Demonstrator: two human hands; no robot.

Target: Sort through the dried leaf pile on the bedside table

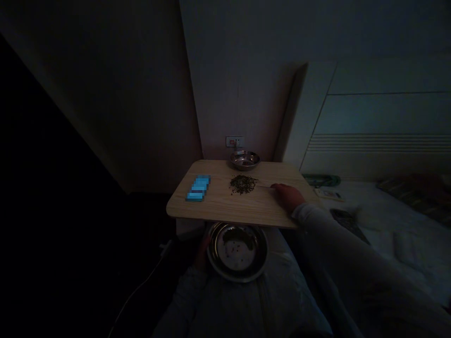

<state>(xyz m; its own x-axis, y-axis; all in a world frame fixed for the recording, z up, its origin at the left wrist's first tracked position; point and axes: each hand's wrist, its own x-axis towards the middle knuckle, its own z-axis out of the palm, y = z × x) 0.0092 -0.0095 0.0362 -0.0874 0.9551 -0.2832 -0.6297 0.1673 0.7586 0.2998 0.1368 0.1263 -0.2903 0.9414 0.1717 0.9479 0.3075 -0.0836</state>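
My right hand (289, 197) rests over the right side of the small wooden table (211, 213), its fingers closed on a thin, pale stick-like tool (265, 187). The tool's far end points at a loose pile of small dark grains or seeds (243, 184) on the tabletop. Below the table's front edge, my left hand (202, 253) grips the left rim of a round metal plate (260, 265) above my lap. Some dark bits lie inside the plate. My left fingers are partly hidden in shadow and under the plate.
A second metal bowl (245, 161) stands at the table's back edge, below a wall socket (235, 141). On the table's left lies a phone with a lit, blurred screen (198, 188). A bed (380, 202) is to the right. A white cable (139, 287) runs along the lower left.
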